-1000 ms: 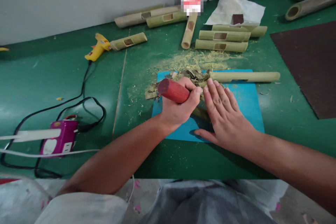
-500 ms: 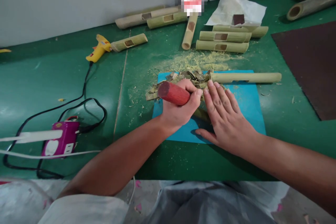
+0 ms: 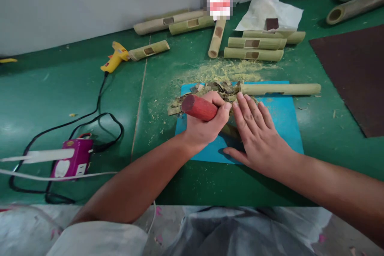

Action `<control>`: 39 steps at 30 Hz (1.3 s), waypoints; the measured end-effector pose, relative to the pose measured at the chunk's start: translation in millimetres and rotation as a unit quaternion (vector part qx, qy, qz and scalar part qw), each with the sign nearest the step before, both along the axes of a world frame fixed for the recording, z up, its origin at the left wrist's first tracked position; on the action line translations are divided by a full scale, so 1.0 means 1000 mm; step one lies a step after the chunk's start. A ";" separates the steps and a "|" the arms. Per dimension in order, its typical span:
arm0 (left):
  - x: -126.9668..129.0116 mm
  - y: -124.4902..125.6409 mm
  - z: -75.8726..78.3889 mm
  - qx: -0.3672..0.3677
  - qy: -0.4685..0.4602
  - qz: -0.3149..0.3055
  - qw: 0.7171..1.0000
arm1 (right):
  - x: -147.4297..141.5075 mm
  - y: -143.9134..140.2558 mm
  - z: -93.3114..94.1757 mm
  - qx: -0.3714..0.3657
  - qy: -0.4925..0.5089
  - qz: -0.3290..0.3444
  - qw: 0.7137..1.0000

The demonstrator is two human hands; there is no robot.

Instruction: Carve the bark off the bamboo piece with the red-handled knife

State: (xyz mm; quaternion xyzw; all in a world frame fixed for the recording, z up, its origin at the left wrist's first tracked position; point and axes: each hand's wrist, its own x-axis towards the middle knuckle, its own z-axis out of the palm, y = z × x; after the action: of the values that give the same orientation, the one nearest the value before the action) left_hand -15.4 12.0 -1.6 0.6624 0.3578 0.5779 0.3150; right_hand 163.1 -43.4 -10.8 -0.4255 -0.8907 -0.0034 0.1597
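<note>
We're gripping red handle (image 3: 198, 107) in left hand (image 3: 205, 124), fingers wrapped tight, butt end pointing to 10 o'clock. Right hand (image 3: 258, 138) lying flat, fingers stretched out and together, pressing bamboo piece (image 3: 229, 130) onto blue mat (image 3: 282, 118); piece mostly hidden between hands. Scrap pile (image 3: 216, 88) sitting at 12 o'clock, touching long bamboo tube (image 3: 280, 89).

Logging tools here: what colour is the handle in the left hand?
Red, a reddish wooden handle gripped in the left hand; clear in the head view.
</note>
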 end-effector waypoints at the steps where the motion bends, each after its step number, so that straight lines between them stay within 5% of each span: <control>1: 0.000 0.000 0.000 -0.001 0.000 -0.002 1.000 | 0.000 0.000 0.000 -0.002 0.001 -0.002 1.000; 39: -0.001 -0.002 0.000 0.001 0.011 -0.006 1.000 | 0.001 -0.003 -0.003 0.053 -0.002 -0.020 0.998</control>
State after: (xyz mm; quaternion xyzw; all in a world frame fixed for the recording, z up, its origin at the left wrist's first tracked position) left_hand -16.4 10.1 -1.7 0.6709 0.3569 0.5692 0.3139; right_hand 164.0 -46.1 -13.5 -0.4342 -0.8810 -0.0546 0.1799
